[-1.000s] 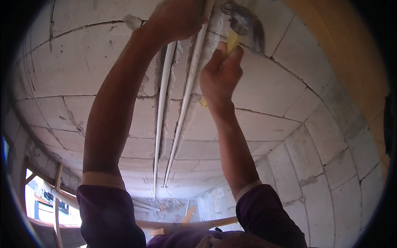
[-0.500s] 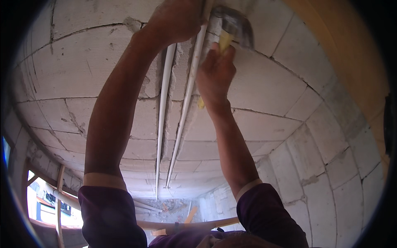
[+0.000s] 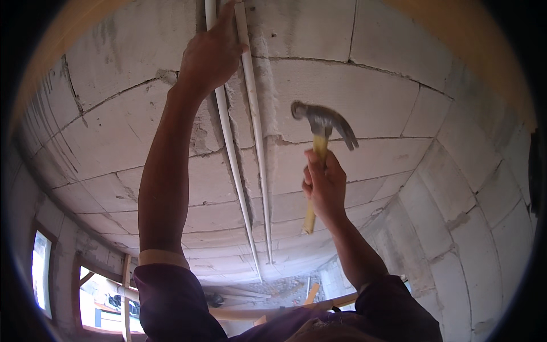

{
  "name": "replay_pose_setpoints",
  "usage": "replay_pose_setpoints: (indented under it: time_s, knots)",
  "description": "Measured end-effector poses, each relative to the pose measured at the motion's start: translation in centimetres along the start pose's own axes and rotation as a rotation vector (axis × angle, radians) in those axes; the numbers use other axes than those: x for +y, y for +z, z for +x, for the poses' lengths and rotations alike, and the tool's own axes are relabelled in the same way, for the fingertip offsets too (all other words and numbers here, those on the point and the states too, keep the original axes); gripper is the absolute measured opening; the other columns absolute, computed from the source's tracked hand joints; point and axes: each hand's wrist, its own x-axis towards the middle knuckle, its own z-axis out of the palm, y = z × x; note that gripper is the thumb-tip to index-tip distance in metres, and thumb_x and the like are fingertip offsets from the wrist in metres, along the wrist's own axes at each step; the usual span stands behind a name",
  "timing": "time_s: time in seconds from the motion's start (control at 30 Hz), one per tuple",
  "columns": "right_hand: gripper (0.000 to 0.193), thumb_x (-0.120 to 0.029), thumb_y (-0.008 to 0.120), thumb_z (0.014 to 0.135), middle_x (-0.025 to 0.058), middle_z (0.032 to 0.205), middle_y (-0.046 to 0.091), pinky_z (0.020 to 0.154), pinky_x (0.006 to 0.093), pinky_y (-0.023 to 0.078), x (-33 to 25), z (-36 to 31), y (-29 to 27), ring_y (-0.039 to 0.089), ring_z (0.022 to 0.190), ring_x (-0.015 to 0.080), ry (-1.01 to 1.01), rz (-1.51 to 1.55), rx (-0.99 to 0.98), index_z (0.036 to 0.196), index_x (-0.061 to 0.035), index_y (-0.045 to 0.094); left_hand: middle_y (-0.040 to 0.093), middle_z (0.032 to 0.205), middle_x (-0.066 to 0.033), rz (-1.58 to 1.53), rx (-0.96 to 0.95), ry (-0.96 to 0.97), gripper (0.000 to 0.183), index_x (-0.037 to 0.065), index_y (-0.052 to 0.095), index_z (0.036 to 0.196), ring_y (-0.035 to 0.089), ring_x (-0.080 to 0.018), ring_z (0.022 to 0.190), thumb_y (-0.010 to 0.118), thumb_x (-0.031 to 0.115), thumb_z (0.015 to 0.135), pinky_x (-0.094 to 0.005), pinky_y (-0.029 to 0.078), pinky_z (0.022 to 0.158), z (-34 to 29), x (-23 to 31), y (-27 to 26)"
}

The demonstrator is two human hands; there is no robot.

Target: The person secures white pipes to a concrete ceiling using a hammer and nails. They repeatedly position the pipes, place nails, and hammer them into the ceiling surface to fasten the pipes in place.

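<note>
Soft, rather dim daylight lies over the pale block wall (image 3: pixel 342 91), turning to a bluish haze toward its lower edge, while the window opening (image 3: pixel 41 271) and the wider opening (image 3: pixel 91 302) past its lower left corner glare almost white and lose most detail. The left forearm (image 3: pixel 165 176) looks dark against the wall, and narrow shadows run beside the white pipes (image 3: pixel 254 100). The hammer (image 3: pixel 321 126) is slightly blurred, the tan band (image 3: pixel 473 40) across the wall's upper right corner is out of focus, and fisheye distortion bends straight lines toward a black rim.
</note>
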Motion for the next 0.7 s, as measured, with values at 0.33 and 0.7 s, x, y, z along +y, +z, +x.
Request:
replay_pose_setpoints:
  time_s: [0.33,0.7]
  knots:
    - [0.025,-0.021,0.071,0.085,-0.0027,0.061,0.046,0.044,0.0211,0.036,5.2,-11.7,-12.1,0.044,0.049,0.0045,0.384,-0.231,0.177,0.085,-0.0067,0.05,0.041,0.047,0.0087,-0.899,-0.228,-0.154,0.051,-0.004,0.048,0.133,0.036,0.0008,0.039,0.055,0.031,0.097,-0.0206,0.031,0.034,-20.3,-2.2,3.2]
    - [0.029,-0.021,0.077,0.075,0.0085,0.061,0.058,0.055,0.0312,0.047,11.2,-17.3,-6.7,0.058,0.056,0.0153,0.344,-0.604,-0.124,0.08,-0.0001,0.057,0.026,0.056,0.0062,-1.837,-0.11,-1.773,0.037,0.005,0.05,0.115,0.026,-0.0063,0.045,0.039,0.038,0.102,-0.0234,0.024,0.041,-42.8,6.5,12.2]
